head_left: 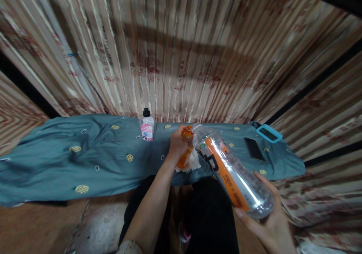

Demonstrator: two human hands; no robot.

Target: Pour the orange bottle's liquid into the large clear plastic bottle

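My right hand [267, 216] is wrapped round the base of a large clear plastic bottle [232, 171] with an orange label. The bottle is tilted, its mouth pointing up and left toward an orange bottle [185, 157]. My left hand [178, 142] grips that orange bottle near its top; the two bottles' necks are close, and I cannot tell whether they touch. Beneath the orange bottle lies a crumpled white tissue [194, 162]. To the left, a clear bottle with a black cap and pink label [147, 127] stands upright on the cloth.
A blue-green cloth with yellow motifs [107, 174] covers the narrow table. On its right side lie a black phone [254, 149] and a light-blue framed object [269, 133]. Pleated patterned curtains [169, 57] hang behind and at the sides. My dark-clad legs [215, 216] are below the near edge.
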